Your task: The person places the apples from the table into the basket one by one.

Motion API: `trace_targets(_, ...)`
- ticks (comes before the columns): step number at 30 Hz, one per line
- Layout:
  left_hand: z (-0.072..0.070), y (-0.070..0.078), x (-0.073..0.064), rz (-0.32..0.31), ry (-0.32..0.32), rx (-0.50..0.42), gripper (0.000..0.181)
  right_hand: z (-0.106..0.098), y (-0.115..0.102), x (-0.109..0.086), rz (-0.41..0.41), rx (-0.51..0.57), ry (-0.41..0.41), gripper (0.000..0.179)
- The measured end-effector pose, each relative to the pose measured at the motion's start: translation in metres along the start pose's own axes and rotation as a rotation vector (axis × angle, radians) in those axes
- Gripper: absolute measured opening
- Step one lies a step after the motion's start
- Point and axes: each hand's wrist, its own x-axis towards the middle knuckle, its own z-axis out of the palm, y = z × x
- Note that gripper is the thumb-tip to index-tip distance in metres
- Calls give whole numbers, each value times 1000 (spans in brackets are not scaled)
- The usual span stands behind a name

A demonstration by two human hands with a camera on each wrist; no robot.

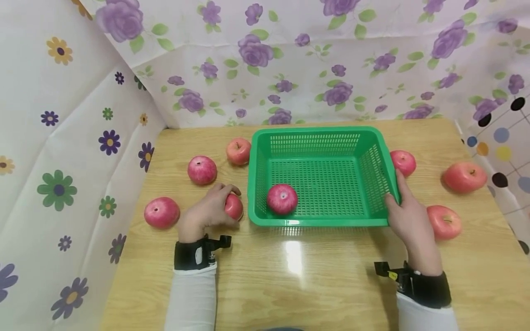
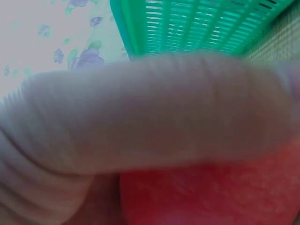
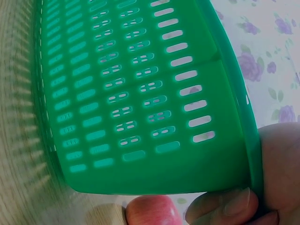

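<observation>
The green basket (image 1: 323, 222) stands on the wooden surface (image 1: 256, 294) with 1 red fruit (image 1: 282, 199) inside it, against the near-left part of its floor. The right hand (image 1: 414, 220) grips the basket's rim at the near-right corner, seemingly to steady it. Just left of the basket, the left hand (image 1: 209, 209) curls its fingers around a smaller-looking red fruit (image 1: 233, 208), apparently for a secure hold; whether that fruit is off the surface I cannot tell. 3 other fruits (image 1: 202, 170) lie left of the basket and 3 more fruits (image 1: 464, 177) lie right of it, apparently spread so either hand could reach some.
</observation>
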Motion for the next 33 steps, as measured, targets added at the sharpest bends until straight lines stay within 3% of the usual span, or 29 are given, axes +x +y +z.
trace_targets(6,-3,1,-1,3,-14,10,77,0,-2,-1,5,5,-3,63)
trace_targets(11,-3,-1,-2,31,7,14,75,-1,-3,-1,11,16,-2,63)
trace_targets(33,-6,-5,-3,54,61,26,71,0,-3,0,7,14,-2,64)
